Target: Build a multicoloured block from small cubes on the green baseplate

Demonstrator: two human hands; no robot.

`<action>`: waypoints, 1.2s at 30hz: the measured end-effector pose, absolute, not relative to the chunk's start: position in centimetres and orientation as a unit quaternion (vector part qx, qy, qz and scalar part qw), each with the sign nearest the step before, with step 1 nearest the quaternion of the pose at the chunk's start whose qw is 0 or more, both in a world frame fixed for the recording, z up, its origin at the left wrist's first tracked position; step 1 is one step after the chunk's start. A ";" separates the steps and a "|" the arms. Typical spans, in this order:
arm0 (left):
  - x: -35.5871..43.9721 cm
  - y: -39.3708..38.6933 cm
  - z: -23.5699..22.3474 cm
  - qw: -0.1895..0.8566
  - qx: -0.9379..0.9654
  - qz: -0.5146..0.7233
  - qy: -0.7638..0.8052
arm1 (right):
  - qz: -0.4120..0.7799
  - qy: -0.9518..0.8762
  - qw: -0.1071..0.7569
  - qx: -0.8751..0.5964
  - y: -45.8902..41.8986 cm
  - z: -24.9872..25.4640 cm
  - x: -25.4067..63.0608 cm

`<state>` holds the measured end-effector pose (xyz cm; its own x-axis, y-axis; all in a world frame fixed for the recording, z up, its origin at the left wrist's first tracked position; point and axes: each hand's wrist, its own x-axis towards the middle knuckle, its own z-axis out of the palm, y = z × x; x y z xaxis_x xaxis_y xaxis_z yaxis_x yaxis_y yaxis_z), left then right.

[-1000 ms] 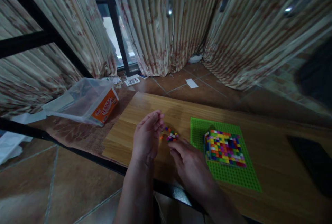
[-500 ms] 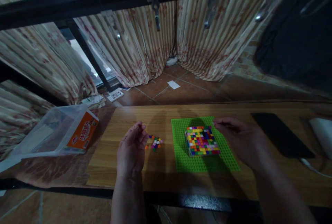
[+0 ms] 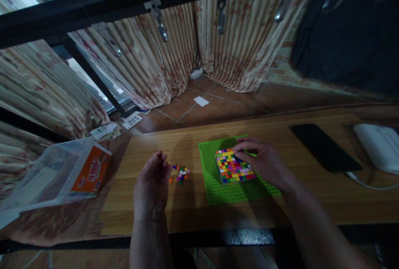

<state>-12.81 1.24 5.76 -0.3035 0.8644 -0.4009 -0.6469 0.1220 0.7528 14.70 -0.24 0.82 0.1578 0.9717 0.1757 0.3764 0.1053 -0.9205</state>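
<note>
A block of small multicoloured bricks (image 3: 232, 166) stands on a green studded baseplate (image 3: 218, 186) on the wooden table (image 3: 187, 206). My right hand (image 3: 264, 163) rests on the block's far right corner, fingers curled and pinched; what they hold is too small to see. A little heap of loose coloured bricks (image 3: 180, 174) lies left of the plate. My left hand (image 3: 151, 186) rests on its edge beside that heap, fingers loosely curved and apart, nothing in it.
A clear plastic box with an orange label (image 3: 62, 173) lies on its side to the left. A black phone (image 3: 324, 147) and a white device with a cable (image 3: 378, 144) lie at the right. Curtains and a tiled floor are behind the table.
My right hand went from the loose bricks to the far side of the baseplate, then came down onto the block's top corner. My left hand stayed by the heap.
</note>
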 end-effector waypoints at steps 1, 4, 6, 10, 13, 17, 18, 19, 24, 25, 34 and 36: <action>-12.8 1.2 5.8 0.578 0.115 0.652 0.477 | 0.317 -0.566 0.485 -0.587 -0.2 0.8 14.7; -12.7 1.1 5.9 0.577 0.113 0.648 0.484 | 0.353 -0.537 0.502 -0.579 -0.1 0.6 14.5; -12.6 1.1 6.1 0.579 0.113 0.646 0.485 | 0.395 -0.498 0.500 -0.588 0.0 0.7 14.4; -12.6 1.1 6.3 0.577 0.107 0.645 0.490 | 0.457 -0.444 0.515 -0.573 0.1 0.9 14.1; -12.6 1.2 6.2 0.576 0.107 0.647 0.488 | 0.493 -0.416 0.538 -0.542 0.2 1.0 13.8; -12.7 1.2 6.1 0.580 0.106 0.644 0.488 | 0.532 -0.375 0.543 -0.530 0.3 1.0 13.8; -12.7 1.2 6.1 0.579 0.107 0.643 0.490 | 0.538 -0.370 0.543 -0.528 0.3 1.0 13.8; -12.7 1.2 6.2 0.578 0.109 0.643 0.490 | 0.545 -0.364 0.542 -0.526 0.4 1.1 13.9; -12.5 1.2 6.2 0.578 0.117 0.642 0.489 | 0.577 -0.338 0.533 -0.519 0.5 1.3 14.1; -12.5 1.3 6.2 0.578 0.115 0.642 0.491 | 0.579 -0.336 0.532 -0.518 0.5 1.3 14.2; -13.4 1.6 4.8 0.515 0.209 0.643 0.528 | 0.536 -0.397 0.524 -0.529 0.1 0.6 14.5; -14.1 1.7 4.2 0.463 0.294 0.620 0.561 | 0.504 -0.403 0.541 -0.539 0.0 0.7 14.9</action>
<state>-14.09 1.68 4.24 -0.3974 0.9045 -0.1551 -0.2438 0.0589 0.9680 14.86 -0.05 0.66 0.1673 0.9801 -0.1068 -0.1099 -0.0891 -0.9899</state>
